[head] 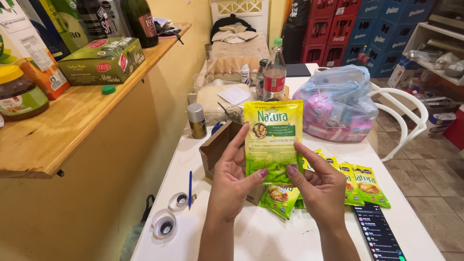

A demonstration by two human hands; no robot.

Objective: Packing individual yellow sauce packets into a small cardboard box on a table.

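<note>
A flat yellow-green sachet (pixel 273 140) with a round brown picture on it is held upright between the left hand (pixel 235 181) and the right hand (pixel 319 186), over the white tabletop (pixel 270 237). Below and to the right of it, more sachets of the same kind (pixel 360 183) lie fanned out flat, touching one another. A phone (pixel 379 234) with a dark lit screen lies just beside them at the near edge. An open brown cardboard box (pixel 217 147) stands behind the left hand. On the wooden shelf (pixel 58 140) to the left sit a green rectangular carton (pixel 101 60) and an orange-and-white carton (pixel 36 63). A plastic bottle (pixel 274 75) farther back bears a red label.
</note>
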